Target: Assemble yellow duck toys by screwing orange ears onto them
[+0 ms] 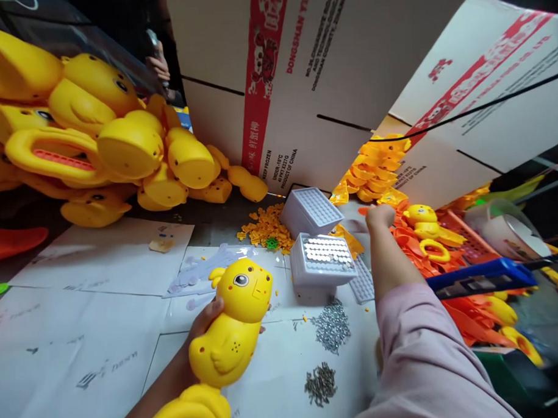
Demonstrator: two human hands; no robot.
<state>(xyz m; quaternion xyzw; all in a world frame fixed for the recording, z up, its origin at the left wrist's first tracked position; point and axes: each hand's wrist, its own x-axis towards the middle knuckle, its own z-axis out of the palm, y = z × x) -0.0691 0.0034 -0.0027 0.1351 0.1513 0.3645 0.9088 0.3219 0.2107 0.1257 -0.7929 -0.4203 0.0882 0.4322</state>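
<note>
My left hand [205,318] is closed around a yellow plastic toy duck [234,317]. The duck leans to the right, its eye and pale beak area showing, and its loop handle [189,410] points down toward me. Stretched far forward, my right hand [380,216] is at the left edge of a heap of orange plastic pieces [411,247]. Its fingers are turned away and mostly hidden. A small orange tip [363,211] shows just left of that hand; whether the hand grips it is unclear.
Yellow duck bodies [130,147] pile up at the back left. Two white trays of silver discs [324,256] stand mid-table near silver screws [332,326] and darker screws [320,383]. Cartons [311,86] wall the back. A blue bar [483,278] crosses the orange heap.
</note>
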